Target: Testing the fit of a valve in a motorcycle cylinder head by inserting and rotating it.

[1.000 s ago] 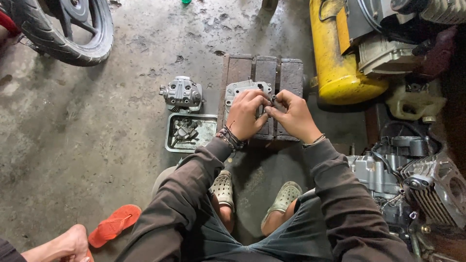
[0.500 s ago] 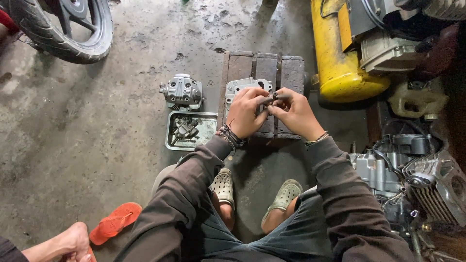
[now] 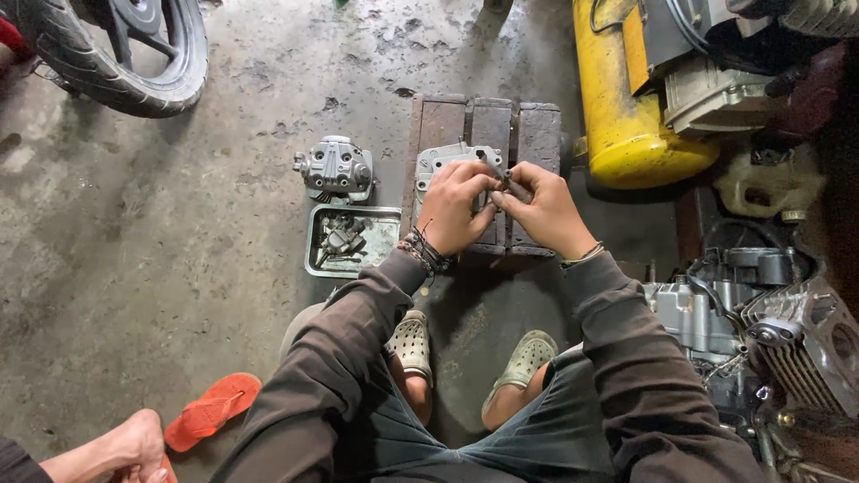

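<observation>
Left hand [image 3: 452, 207]: pinching a small metal part [image 3: 501, 172], steadying it.
Right hand [image 3: 541, 210]: gripping the same part.
Beneath: grey cover [image 3: 438, 165] lying on wooden block [image 3: 537, 134].

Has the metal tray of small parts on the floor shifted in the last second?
No. The metal tray sits beside the wooden block's left edge, just below the grey engine cover, as before.

A stained grey concrete floor [image 3: 179, 233] carries a low dark wooden slatted block [image 3: 537, 125], a shallow rectangular metal tray [image 3: 380, 234] of small parts, a grey cast-metal engine cover [image 3: 335, 167], an orange rubber sandal [image 3: 210, 411] and a yellow cylindrical tank [image 3: 617, 98].
</observation>
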